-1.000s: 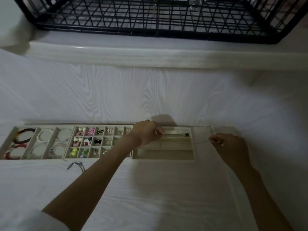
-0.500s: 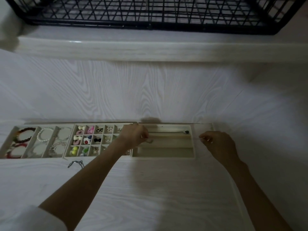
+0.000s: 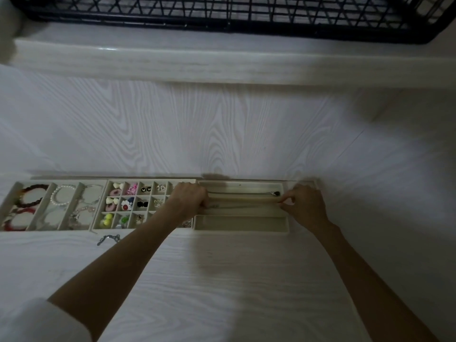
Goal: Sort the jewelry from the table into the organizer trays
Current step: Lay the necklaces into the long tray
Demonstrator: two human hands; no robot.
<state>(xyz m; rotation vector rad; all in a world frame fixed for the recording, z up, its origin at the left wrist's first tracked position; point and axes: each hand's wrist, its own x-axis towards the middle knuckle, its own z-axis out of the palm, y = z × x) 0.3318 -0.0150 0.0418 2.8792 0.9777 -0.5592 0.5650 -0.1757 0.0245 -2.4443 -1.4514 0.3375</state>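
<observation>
Three beige organizer trays lie in a row on the white table. The right tray (image 3: pixel 241 229) has long lanes. A thin chain necklace (image 3: pixel 244 206) is stretched along its middle lane. My left hand (image 3: pixel 188 199) pinches the chain's left end at the tray's left edge. My right hand (image 3: pixel 304 203) pinches the right end at the tray's right edge. Another necklace with a dark pendant (image 3: pixel 275 193) lies in the far lane. The middle tray (image 3: pixel 97 227) holds earrings in small cells. The left tray (image 3: pixel 32 224) holds bracelets.
A small dark chain (image 3: pixel 108 239) lies loose on the table just in front of the middle tray. A raised white ledge (image 3: pixel 222 62) runs across the back, with a black wire basket (image 3: pixel 222 18) beyond it. The near lane of the right tray holds nothing.
Both hands have lowered the stretched chain into the middle lane of the right tray. My left hand moved left to the tray's left edge and my right hand came in to its right edge.
</observation>
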